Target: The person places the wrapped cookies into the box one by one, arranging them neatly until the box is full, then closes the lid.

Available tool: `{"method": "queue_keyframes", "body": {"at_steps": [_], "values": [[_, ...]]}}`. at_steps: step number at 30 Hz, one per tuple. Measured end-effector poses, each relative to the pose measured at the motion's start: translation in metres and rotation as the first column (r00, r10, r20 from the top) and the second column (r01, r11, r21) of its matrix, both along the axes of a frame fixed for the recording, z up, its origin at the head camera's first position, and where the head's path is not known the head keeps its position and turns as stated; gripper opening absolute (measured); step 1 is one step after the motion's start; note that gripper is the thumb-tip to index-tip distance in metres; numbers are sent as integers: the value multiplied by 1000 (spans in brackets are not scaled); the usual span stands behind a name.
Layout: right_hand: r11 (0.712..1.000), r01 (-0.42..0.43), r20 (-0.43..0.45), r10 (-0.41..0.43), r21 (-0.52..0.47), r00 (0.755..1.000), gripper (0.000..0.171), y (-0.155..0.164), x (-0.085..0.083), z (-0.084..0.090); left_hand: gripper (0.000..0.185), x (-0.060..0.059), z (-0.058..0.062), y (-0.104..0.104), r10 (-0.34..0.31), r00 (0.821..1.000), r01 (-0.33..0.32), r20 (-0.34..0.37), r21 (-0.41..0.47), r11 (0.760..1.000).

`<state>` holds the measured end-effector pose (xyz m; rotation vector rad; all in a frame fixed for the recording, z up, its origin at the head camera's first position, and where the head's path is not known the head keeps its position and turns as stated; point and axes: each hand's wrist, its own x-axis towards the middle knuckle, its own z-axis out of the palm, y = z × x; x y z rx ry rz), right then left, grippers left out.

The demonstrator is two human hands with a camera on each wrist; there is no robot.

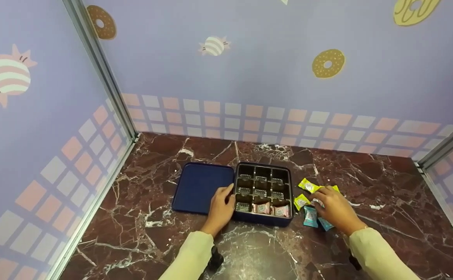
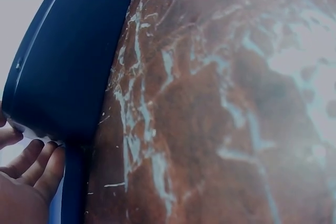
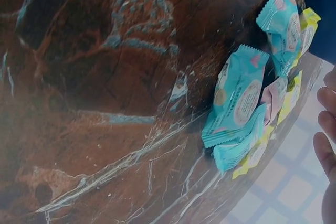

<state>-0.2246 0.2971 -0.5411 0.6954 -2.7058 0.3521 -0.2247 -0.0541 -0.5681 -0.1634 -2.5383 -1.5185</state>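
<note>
Left hand (image 1: pixel 221 206) is resting flat-fingered on the blue tray's (image 1: pixel 264 221) left edge; right hand (image 1: pixel 333 206) is hovering, loosely curled, over the candy packets (image 1: pixel 308 202) just right of the tray. Whether it is pinching one, cannot tell. Risk: the clustered wrappers are overlapping, so two could be lifting together.

Two pink sweets (image 1: pixel 271 209) — one box (image 1: pixel 263 188).
</note>
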Motion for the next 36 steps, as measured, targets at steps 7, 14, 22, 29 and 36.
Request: {"method": "queue_keyframes", "body": {"at_steps": [7,14,22,29,36], "values": [[999,26,13,-27,29,1000,19,3,0,0,40,1,1,1,6,1000,-6,-19,-11,1000],[998,59,29,-60,38,998,21,7,-1,-4,42,2,1,1,-3,999,1,-44,-44,999],[999,52,2,-52,18,999,24,14,-1,-8,46,4,2,-2,-99,988,80,-115,-159,984],[999,43,-39,-43,2,998,29,17,-2,-11,44,3,-2,-3,-101,981,44,-165,-317,948],[998,55,-19,-54,20,998,31,18,-3,-13,45,6,-3,-1,-82,990,27,-111,-426,904]]}}
